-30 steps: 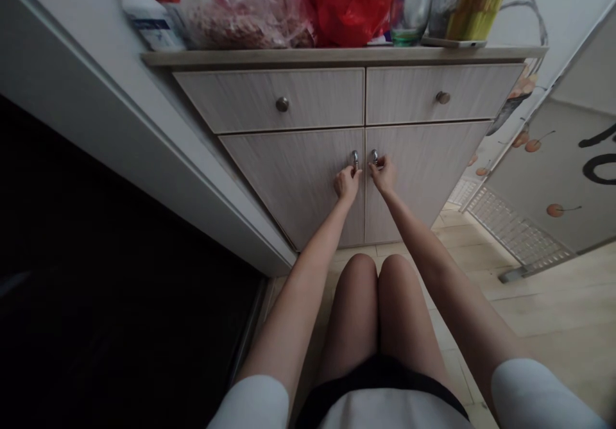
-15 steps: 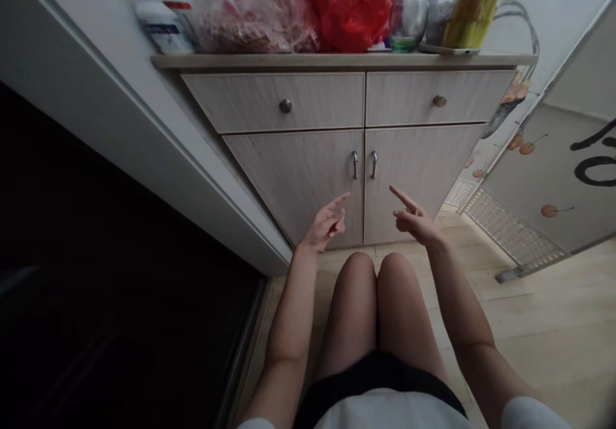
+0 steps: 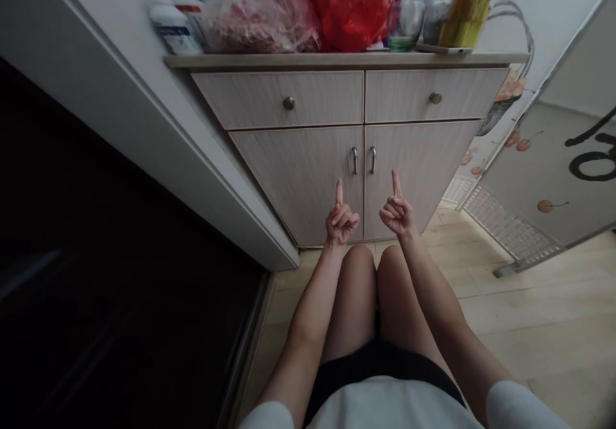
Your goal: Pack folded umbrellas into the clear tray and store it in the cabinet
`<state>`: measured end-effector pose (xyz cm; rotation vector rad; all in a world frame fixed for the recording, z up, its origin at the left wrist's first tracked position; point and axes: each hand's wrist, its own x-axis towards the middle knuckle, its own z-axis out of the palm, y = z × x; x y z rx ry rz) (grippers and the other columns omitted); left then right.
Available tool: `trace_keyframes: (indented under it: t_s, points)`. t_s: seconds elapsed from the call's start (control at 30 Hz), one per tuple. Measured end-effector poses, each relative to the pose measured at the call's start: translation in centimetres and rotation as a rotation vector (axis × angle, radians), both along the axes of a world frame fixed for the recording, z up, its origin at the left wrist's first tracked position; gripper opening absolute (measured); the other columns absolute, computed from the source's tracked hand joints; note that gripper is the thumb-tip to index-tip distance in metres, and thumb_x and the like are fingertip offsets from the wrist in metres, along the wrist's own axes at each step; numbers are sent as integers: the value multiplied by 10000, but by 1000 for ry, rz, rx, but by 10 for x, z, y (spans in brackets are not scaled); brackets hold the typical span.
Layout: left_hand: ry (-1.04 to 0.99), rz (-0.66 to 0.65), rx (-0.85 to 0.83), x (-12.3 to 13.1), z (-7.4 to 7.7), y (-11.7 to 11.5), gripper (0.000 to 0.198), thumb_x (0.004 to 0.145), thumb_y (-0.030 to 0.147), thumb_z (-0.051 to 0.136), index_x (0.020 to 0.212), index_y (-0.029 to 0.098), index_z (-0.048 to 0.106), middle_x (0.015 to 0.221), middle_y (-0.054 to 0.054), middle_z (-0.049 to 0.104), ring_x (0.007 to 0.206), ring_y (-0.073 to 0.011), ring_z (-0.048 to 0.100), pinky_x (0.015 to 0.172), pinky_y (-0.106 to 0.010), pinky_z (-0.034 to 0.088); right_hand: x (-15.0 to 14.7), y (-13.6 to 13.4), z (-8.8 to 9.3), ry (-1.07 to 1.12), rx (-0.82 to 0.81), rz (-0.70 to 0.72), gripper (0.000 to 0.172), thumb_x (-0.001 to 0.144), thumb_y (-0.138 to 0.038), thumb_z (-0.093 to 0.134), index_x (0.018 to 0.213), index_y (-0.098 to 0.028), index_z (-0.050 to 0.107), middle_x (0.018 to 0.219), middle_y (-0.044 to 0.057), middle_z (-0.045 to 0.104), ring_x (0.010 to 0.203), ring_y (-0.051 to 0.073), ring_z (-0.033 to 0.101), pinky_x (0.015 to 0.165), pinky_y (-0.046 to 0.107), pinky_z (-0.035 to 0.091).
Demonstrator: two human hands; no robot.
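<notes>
My left hand [image 3: 342, 221] hovers above my knees with its index finger pointing up and the other fingers curled into the palm. Mirroring it, my right hand [image 3: 397, 211] has its index finger raised and the rest folded in. Nothing is held in either hand. The two hands are apart, in front of a pale wood-grain cabinet [image 3: 298, 172]. Just beyond the fingertips are two metal door handles, the left handle [image 3: 355, 160] and the right handle [image 3: 373, 159]. Both cabinet doors appear closed.
On the cabinet top stand white bottles [image 3: 176, 28], a clear plastic bag [image 3: 260, 25], a red bag [image 3: 351, 12], a glass [image 3: 405, 25] and a yellow container [image 3: 464, 18]. A dark panel [image 3: 120, 275] fills the left. At right is a cherry-patterned panel [image 3: 539, 166].
Both hands have turned, so the index fingers that slanted now point nearly straight up and the palms face me. They have come closer together. The view has shifted slightly.
</notes>
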<state>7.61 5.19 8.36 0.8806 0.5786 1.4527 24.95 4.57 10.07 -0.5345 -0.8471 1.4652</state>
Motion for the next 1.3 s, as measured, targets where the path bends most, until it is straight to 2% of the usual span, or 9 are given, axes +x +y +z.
trace_keyframes:
  t_s: [0.2, 0.33, 0.47, 0.67, 0.87, 1.03, 1.13, 1.23, 1.3]
  points:
    - [-62, -51, -42, 2, -19, 1, 500, 1022, 331, 344, 1509, 357, 454, 467, 132, 36, 407, -118, -17, 557, -299, 247, -1, 6, -21, 140, 32, 103, 671, 839, -198, 605, 1462, -403, 462, 493, -149, 35, 440, 92, -12, 447, 216, 147]
    - [-114, -72, -55, 2, -22, 2, 492, 1019, 280, 355, 1492, 356, 470, 442, 140, 60, 380, -108, 1, 547, -284, 254, -2, 4, -32, 146, -5, 120, 741, 816, -186, 626, 1491, -416, 428, 492, -155, 41, 441, 86, -10, 448, 207, 141]
    - [-144, -94, -23, 3, -23, 5, 416, 1006, 276, 429, 1398, 329, 558, 445, 156, -4, 399, -81, -88, 500, -273, 193, -4, 3, -34, 166, 17, 161, 787, 830, -180, 614, 1525, -446, 357, 498, -156, 33, 427, 80, -5, 454, 207, 141]
    - [-58, -61, -11, 3, -24, 7, 366, 1005, 361, 464, 1351, 361, 586, 458, 154, -38, 413, -74, -104, 494, -276, 150, -3, 5, -33, 34, -68, 75, 707, 830, -221, 619, 1486, -406, 432, 483, -156, 54, 443, 96, 17, 466, 219, 151]
    - [-66, -51, -53, 3, -28, 8, 416, 1005, 325, 439, 1402, 353, 560, 455, 154, -22, 431, -89, -120, 496, -282, 162, -3, 6, -34, -7, -55, 62, 648, 829, -288, 660, 1440, -408, 484, 468, -157, 85, 434, 93, 20, 468, 221, 174]
    - [-169, -123, -30, 3, -30, 10, 457, 981, 239, 483, 1421, 343, 550, 452, 155, 65, 412, -80, -84, 494, -246, 205, -4, 12, -38, -38, -14, 45, 602, 828, -292, 660, 1408, -369, 519, 493, -145, 95, 443, 100, 51, 474, 220, 197]
    - [-61, -103, -64, 4, -26, 26, 380, 965, 240, 550, 1335, 291, 620, 478, 139, 229, 380, -61, 80, 514, -226, 277, -4, 30, -40, -209, 14, -91, 529, 865, -399, 640, 1378, -301, 554, 535, -125, 217, 460, 101, 174, 499, 220, 247]
    - [238, 139, -101, 8, -16, 57, 232, 942, 247, 598, 1145, 199, 699, 577, 73, 469, 469, -67, 393, 570, -216, 372, -3, 64, -36, -545, 28, -410, 458, 900, -528, 580, 1209, -198, 651, 668, -46, 487, 585, 112, 421, 587, 235, 372]
    - [517, 331, -62, 13, -6, 83, 178, 918, 223, 619, 1057, 163, 712, 759, -10, 635, 669, -103, 579, 689, -233, 457, -3, 91, -30, -750, 72, -629, 467, 915, -547, 549, 1149, -159, 661, 881, 54, 633, 748, 149, 546, 722, 283, 460]
